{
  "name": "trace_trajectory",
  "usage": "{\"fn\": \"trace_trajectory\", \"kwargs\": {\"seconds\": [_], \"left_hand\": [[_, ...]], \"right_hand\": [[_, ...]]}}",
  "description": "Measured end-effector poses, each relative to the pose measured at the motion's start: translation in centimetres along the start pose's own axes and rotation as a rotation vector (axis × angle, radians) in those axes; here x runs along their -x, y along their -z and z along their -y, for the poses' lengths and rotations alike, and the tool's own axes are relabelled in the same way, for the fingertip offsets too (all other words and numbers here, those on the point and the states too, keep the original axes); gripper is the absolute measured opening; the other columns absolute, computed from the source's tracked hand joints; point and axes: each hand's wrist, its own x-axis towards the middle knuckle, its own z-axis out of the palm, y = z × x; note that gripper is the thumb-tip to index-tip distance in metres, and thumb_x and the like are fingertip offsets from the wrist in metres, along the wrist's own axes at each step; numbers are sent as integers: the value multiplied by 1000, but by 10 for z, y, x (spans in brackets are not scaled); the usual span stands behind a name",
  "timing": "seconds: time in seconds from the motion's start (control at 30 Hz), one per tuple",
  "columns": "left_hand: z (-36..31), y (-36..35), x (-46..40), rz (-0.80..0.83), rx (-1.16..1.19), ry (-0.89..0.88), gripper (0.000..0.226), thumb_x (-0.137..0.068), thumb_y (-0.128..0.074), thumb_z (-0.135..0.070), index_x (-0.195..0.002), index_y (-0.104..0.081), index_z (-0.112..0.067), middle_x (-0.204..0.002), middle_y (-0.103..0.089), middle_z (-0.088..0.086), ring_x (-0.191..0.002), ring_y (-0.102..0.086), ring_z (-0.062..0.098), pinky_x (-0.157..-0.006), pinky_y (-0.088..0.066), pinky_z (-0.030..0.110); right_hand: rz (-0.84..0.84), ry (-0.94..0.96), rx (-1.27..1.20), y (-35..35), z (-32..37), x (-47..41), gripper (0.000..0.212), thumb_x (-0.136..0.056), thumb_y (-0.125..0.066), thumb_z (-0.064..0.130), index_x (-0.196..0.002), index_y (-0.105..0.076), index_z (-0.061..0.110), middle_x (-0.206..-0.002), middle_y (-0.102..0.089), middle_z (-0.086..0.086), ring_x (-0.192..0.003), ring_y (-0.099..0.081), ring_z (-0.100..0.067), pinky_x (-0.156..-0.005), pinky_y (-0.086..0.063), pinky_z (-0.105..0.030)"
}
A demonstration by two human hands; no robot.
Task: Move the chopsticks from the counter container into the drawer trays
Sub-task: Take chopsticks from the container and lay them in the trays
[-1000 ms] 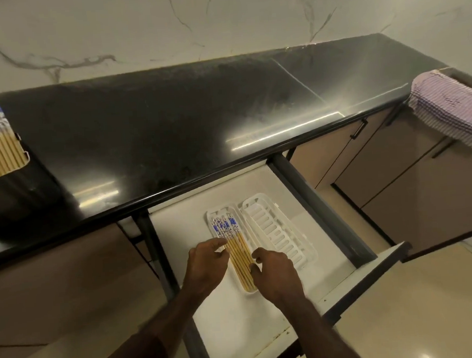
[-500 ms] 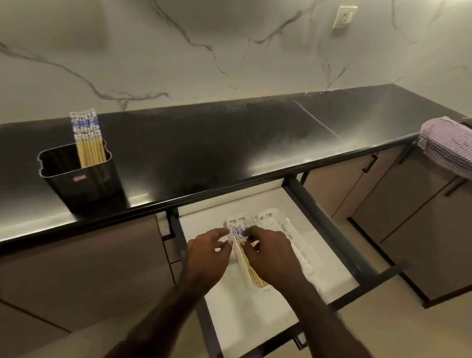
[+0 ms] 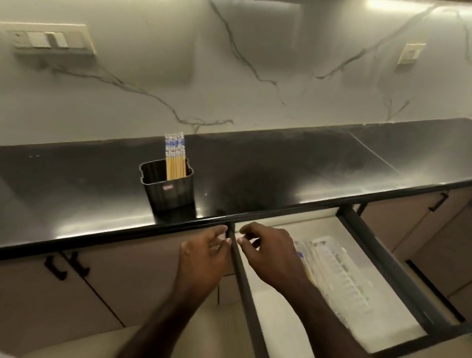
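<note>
Head camera looks down over a black polished stone counter [image 3: 284, 170] with an open drawer [image 3: 352, 223] under its near edge. Going left to right: a dark ribbed plastic container [image 3: 171, 191] stands on the counter, well left of the drawer, and a bundle of pale wooden chopsticks with blue-and-white patterned tops [image 3: 175, 160] stands upright in it, leaning toward its right side. Nearer, the left hand [image 3: 204, 258] hangs in front of the cabinet face just left of the drawer's dark side rail, fingers loosely curled with the tips close to the thumb, holding nothing. The right hand [image 3: 268, 255] is just across the rail over the drawer's far left corner, fingers likewise loosely bent and empty. Right of it lie two white ribbed plastic trays [image 3: 336, 269] side by side on the drawer floor; the left one appears to hold chopsticks, but blur and the wrist hide most of it.

The standing chopsticks are far from both sets of fingertips, up and to the left, above the counter edge, nothing touching them. Likely risks from here: a reaching hand could clip the counter lip or the light container and tip it, scattering the sticks; grabbing the bundle loosely could let some slide out and roll off the glossy top; and the left forearm could knock the drawer rail on the way.
</note>
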Motion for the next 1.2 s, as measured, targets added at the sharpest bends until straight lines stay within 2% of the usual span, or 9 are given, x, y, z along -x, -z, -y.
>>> {"fn": "trace_trajectory", "kwargs": {"seconds": [0.07, 0.2, 0.43, 0.53, 0.67, 0.8, 0.97, 1.1, 1.2], "left_hand": [[12, 27, -12, -25, 5, 7, 32, -87, -67, -17, -118, -68, -20, -108, -72, -6, -96, -65, 0, -84, -51, 16], [38, 77, -46, -34, -2, -26, 34, -86, -69, -18, -120, -66, -21, -109, -72, -8, -90, -64, -7, -75, -47, 2], [66, 156, -116, -60, -37, -116, 30, -85, -70, -13, -114, -70, -18, -101, -73, -6, -79, -61, -12, -65, -41, -6], [79, 173, -143, -61, -28, -128, 31, -85, -70, -15, -116, -70, -17, -109, -73, -2, -94, -68, 3, -73, -47, 0], [93, 182, -170, -57, 7, -137, 32, -85, -70, -17, -118, -69, -19, -112, -72, -4, -100, -68, 3, -80, -50, 6], [104, 181, -196, -47, 20, -138, 33, -85, -70, -17, -118, -68, -18, -113, -72, -3, -99, -68, 4, -81, -54, 12], [119, 171, -238, -41, -13, -143, 33, -86, -70, -17, -119, -68, -17, -111, -72, -3, -96, -69, 4, -79, -53, 9], [126, 154, -276, -40, -45, -120, 32, -85, -69, -16, -117, -68, -16, -110, -73, 0, -97, -69, 7, -85, -57, 22], [128, 136, -303, -40, -96, -113, 34, -85, -69, -16, -119, -67, -15, -113, -72, 0, -101, -68, 7, -84, -50, 10]], "right_hand": [[1, 32, -9, -15, 22, -15, 23, -93, -60, 34, -111, -69, 23, -99, -74, 7, -81, -66, -4, -73, -45, -15], [-15, 60, -40, -43, 68, -47, 24, -93, -62, 31, -114, -68, 20, -99, -74, 6, -80, -62, 1, -69, -39, -1], [-91, 65, -21, -75, 131, -107, 25, -94, -62, 29, -116, -67, 19, -103, -73, 4, -81, -60, 3, -66, -43, 0], [-112, 58, -30, -84, 146, -129, 28, -93, -63, 27, -119, -66, 18, -110, -72, 1, -90, -65, -2, -77, -53, -11], [-104, 74, -21, -101, 159, -156, 31, -92, -64, 28, -121, -65, 17, -119, -70, -2, -102, -68, -10, -85, -57, -21], [-108, 79, -30, -115, 160, -187, 29, -92, -65, 27, -119, -66, 17, -114, -72, -1, -93, -69, -6, -81, -57, -18], [-92, 70, -56, -129, 148, -229, 27, -91, -66, 29, -117, -67, 21, -110, -72, 2, -86, -67, -3, -77, -56, -16], [-66, 32, -75, -139, 130, -264, 26, -90, -65, 33, -116, -67, 26, -106, -72, 7, -85, -66, 1, -76, -54, -13], [-6, 7, -100, -146, 117, -284, 25, -91, -64, 32, -116, -67, 27, -106, -72, 8, -89, -66, 1, -82, -56, -19]]}}
